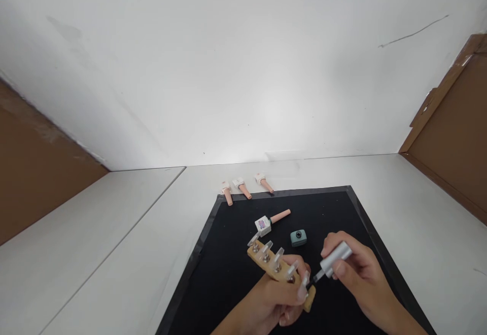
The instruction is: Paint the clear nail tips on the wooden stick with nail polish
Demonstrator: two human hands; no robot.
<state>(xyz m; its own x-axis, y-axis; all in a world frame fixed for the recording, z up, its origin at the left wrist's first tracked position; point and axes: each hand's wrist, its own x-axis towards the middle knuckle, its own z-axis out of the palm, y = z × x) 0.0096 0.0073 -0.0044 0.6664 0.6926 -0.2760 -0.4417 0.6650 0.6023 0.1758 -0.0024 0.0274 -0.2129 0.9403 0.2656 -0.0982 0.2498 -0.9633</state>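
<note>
Head view: a black mat (232, 254) spans the work area, with both hands over its near part. The left hand (276, 297) grips a tan nail-practice strip (274, 270), fingers closed around its near-right half; the strip's long axis runs from far left to near right. Right of it, the right hand (355, 269) pinches a silver-handled polish brush (337, 259), angled from far right down to near left, so brush and strip meet crosswise at the strip's near-right end. Far of the hands lies 1 white polish bottle (263, 225), its peach cap pointing right and far; 3 more peach-capped bottles (242, 187) sit at the mat's far edge. An uncapped teal bottle (299, 237) is between, nearer the right hand. Smallest, 5 clear nail tips line the strip; the brush's dark bristles (311, 283) are at the near-right nail tip (303, 290), though whether they touch cannot be told.
</note>
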